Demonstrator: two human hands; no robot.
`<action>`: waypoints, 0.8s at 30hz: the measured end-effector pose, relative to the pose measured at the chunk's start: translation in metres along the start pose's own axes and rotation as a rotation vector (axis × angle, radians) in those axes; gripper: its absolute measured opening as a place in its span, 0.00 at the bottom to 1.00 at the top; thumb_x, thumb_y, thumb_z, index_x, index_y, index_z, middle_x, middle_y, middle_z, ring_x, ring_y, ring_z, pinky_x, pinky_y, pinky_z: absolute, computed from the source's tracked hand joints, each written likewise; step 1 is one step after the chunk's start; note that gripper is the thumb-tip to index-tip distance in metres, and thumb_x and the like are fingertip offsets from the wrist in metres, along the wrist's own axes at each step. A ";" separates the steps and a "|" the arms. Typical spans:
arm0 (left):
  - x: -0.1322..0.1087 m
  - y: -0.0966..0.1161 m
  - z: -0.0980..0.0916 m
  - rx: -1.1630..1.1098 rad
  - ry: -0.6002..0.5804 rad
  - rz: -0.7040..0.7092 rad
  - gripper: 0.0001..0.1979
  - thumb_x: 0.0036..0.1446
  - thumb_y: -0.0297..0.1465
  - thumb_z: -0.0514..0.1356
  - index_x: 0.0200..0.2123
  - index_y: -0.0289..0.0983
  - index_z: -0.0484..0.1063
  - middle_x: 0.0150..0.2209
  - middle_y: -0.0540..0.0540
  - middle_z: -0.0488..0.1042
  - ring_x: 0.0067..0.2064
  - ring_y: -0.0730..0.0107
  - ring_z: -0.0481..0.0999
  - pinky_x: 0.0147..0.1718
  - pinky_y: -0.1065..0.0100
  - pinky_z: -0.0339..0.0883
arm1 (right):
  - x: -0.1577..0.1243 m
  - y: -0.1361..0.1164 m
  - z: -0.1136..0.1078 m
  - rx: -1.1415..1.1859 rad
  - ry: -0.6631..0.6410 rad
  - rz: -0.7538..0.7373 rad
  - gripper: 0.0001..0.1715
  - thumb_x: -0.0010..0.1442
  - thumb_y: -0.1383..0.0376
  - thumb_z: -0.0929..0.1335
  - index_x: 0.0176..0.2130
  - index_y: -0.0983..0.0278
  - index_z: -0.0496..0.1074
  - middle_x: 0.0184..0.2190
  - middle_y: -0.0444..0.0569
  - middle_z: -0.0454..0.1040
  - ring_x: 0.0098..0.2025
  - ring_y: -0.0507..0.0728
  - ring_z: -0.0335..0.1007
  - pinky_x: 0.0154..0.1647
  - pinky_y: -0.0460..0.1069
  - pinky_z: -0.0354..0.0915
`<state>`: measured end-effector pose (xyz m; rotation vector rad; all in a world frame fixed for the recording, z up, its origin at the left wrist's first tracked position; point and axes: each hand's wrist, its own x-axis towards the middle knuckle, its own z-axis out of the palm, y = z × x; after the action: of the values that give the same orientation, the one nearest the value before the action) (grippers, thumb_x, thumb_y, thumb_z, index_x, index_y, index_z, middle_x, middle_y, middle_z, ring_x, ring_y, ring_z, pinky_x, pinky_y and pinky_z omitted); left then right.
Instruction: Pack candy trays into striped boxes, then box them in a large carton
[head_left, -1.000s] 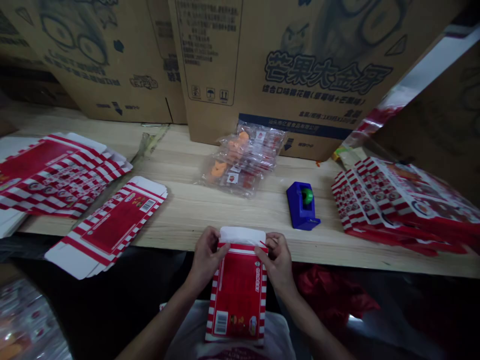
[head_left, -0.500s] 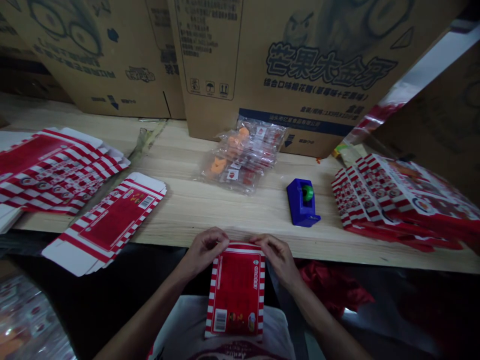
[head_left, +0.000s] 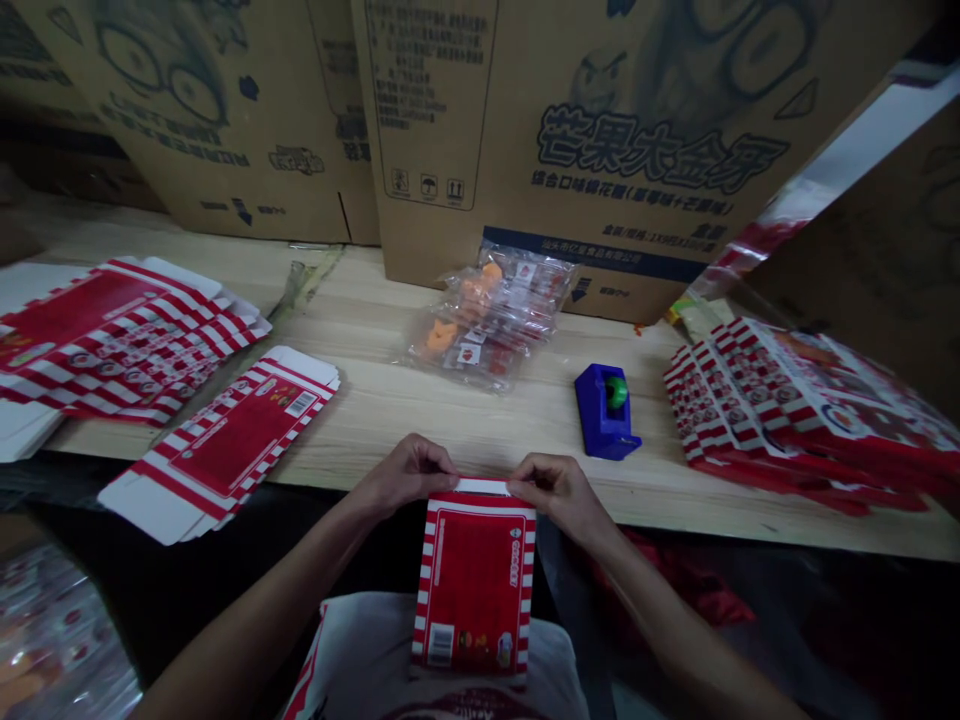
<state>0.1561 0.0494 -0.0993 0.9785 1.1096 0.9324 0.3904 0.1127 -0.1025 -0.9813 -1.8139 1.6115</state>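
A red carton with red-and-white striped sides stands upright against my body, below the table's front edge. Its far end shows a narrow white flap. My left hand pinches the left corner of that end between thumb and fingers. At the right corner, my right hand pinches the carton in the same way. Beyond my hands lies a pile of clear sachets with orange pieces inside. To the right of them stands a blue tape dispenser with a green core.
Flat cartons overhang the table's front edge at left, beside a larger stack of flat cartons. Filled-out striped cartons are piled at right. Large cardboard boxes line the back. A bag of sachets sits low at left.
The white flap at the carton's far end has come into view between my hands. Both hands have shifted slightly away from my body, still pinching the corners. The camera has tilted a little.
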 end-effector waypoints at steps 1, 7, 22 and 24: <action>0.001 -0.001 0.000 0.001 0.004 0.006 0.12 0.43 0.35 0.70 0.23 0.31 0.77 0.21 0.49 0.74 0.23 0.76 0.68 0.25 0.74 0.61 | -0.001 0.001 0.000 0.003 0.001 0.001 0.11 0.52 0.60 0.72 0.25 0.65 0.74 0.22 0.44 0.74 0.25 0.51 0.67 0.27 0.45 0.62; 0.006 0.000 -0.005 0.155 -0.098 0.080 0.13 0.44 0.37 0.69 0.22 0.30 0.77 0.22 0.48 0.73 0.23 0.76 0.68 0.25 0.74 0.61 | -0.010 0.006 0.002 0.008 0.027 -0.033 0.12 0.54 0.59 0.72 0.25 0.65 0.73 0.24 0.46 0.75 0.27 0.53 0.68 0.29 0.46 0.64; 0.011 0.016 -0.009 0.642 -0.279 0.289 0.10 0.55 0.33 0.61 0.28 0.32 0.79 0.26 0.45 0.78 0.27 0.72 0.74 0.27 0.76 0.63 | -0.015 0.008 0.002 -0.026 0.064 -0.068 0.12 0.53 0.60 0.72 0.24 0.64 0.74 0.24 0.47 0.77 0.27 0.54 0.71 0.28 0.47 0.66; 0.012 0.018 -0.009 0.658 -0.295 0.290 0.11 0.56 0.33 0.61 0.28 0.32 0.79 0.25 0.46 0.77 0.26 0.73 0.74 0.26 0.76 0.62 | -0.013 0.008 0.000 -0.044 0.058 -0.064 0.11 0.54 0.61 0.71 0.24 0.64 0.74 0.24 0.46 0.76 0.26 0.53 0.70 0.28 0.46 0.65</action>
<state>0.1481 0.0677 -0.0869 1.7921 1.0522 0.6164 0.3997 0.1022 -0.1097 -0.9692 -1.8304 1.4958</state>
